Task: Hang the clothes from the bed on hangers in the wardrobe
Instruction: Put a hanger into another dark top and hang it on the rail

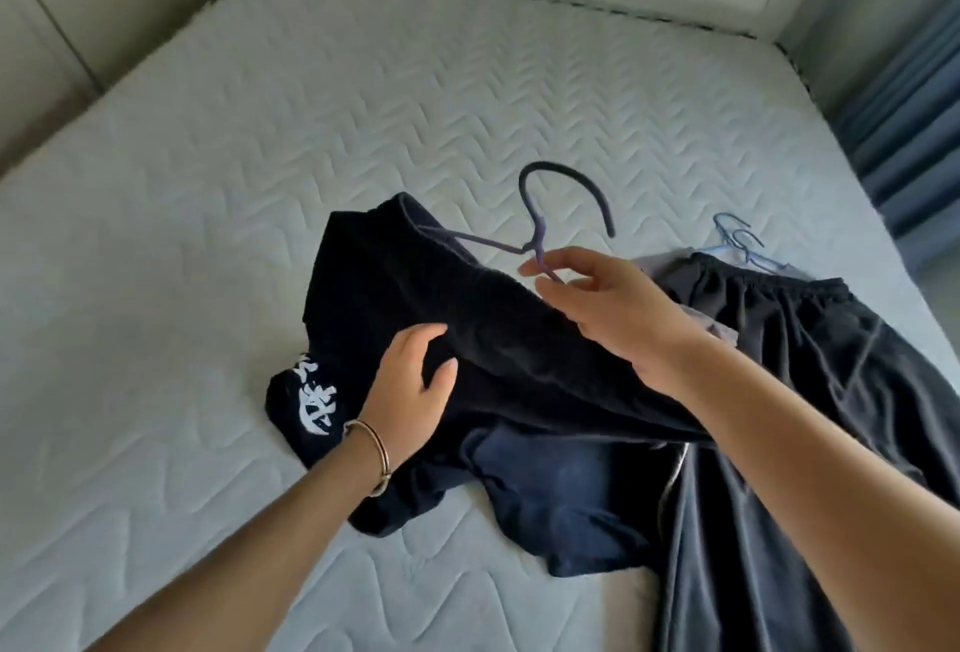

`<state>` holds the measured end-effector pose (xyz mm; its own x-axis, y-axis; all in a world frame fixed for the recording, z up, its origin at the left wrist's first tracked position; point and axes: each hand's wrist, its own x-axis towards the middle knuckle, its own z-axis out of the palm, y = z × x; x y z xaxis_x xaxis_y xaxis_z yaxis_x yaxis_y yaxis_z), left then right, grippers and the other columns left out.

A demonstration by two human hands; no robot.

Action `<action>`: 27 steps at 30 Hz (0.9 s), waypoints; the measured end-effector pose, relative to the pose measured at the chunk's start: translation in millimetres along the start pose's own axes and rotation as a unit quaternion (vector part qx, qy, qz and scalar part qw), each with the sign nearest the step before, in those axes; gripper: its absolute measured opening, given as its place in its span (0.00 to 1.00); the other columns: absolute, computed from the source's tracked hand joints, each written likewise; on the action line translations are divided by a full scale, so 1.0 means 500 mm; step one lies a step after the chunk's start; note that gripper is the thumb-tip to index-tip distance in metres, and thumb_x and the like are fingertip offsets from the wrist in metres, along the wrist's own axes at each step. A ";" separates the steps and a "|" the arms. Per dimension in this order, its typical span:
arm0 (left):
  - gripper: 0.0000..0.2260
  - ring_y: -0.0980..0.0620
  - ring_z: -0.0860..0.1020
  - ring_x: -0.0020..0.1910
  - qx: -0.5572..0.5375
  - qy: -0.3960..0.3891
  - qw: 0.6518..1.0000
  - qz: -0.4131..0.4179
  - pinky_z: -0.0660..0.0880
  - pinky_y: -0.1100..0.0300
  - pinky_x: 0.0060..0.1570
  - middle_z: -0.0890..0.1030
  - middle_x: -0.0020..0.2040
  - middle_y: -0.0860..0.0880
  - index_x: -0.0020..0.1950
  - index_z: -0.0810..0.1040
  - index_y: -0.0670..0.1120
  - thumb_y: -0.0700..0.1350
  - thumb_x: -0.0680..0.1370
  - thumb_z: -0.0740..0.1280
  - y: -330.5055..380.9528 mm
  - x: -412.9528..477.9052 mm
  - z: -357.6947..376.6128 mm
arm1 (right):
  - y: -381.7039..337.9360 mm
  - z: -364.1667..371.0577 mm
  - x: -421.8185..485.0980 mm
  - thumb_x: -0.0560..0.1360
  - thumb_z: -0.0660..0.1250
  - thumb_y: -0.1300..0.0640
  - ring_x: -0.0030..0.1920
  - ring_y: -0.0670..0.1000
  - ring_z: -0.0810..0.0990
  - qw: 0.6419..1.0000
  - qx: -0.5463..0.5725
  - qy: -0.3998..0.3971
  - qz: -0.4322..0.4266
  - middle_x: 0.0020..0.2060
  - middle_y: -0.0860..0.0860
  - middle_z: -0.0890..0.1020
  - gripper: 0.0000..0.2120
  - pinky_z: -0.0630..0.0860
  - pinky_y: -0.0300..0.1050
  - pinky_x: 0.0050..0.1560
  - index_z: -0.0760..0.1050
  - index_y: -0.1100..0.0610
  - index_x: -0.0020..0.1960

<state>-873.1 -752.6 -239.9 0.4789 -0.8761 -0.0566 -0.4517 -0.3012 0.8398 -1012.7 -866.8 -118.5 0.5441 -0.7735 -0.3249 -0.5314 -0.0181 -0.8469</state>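
Head view: your right hand (608, 308) pinches the thin wire hanger (538, 230) at its neck with thumb and forefinger, other fingers loose, hook pointing away. One hanger arm runs left, into the opening of the black shirt (395, 282), so the long axis lies across you. Your left hand (410, 386), nearer the shirt body, curls on a soft fold; the shirt is half lifted off the quilted bed (363, 105), slick dark trousers (810, 339) and spare hangers (743, 243) to its right.

Head view, looking down, close over bed (260, 131)
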 end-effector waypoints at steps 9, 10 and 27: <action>0.20 0.65 0.68 0.60 -0.100 -0.096 0.988 0.062 0.67 0.79 0.54 0.68 0.65 0.59 0.67 0.68 0.55 0.51 0.75 0.65 0.348 -0.233 -0.290 | -0.321 0.012 -0.293 0.77 0.62 0.59 0.26 0.45 0.67 0.969 0.242 -0.021 0.036 0.30 0.49 0.73 0.07 0.68 0.33 0.25 0.80 0.57 0.47; 0.19 0.64 0.69 0.60 -0.086 -0.098 0.989 0.068 0.68 0.76 0.57 0.70 0.64 0.59 0.66 0.69 0.54 0.52 0.75 0.65 0.377 -0.260 -0.327 | -0.356 0.020 -0.319 0.77 0.61 0.60 0.27 0.46 0.68 0.960 0.276 -0.026 0.029 0.30 0.50 0.73 0.08 0.70 0.33 0.25 0.79 0.58 0.47; 0.10 0.39 0.76 0.52 0.345 0.231 0.910 0.016 0.73 0.52 0.48 0.79 0.52 0.42 0.54 0.72 0.42 0.42 0.75 0.60 0.583 -0.623 -0.703 | -0.690 0.186 -0.643 0.76 0.62 0.64 0.40 0.47 0.74 0.950 0.119 -0.177 -0.229 0.49 0.52 0.80 0.07 0.65 0.38 0.37 0.72 0.56 0.53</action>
<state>-889.4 -435.0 212.5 0.6510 -0.6841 0.3290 -0.7591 -0.5830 0.2898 -943.9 -553.1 239.2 0.8891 -0.4576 0.0146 -0.0482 -0.1253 -0.9909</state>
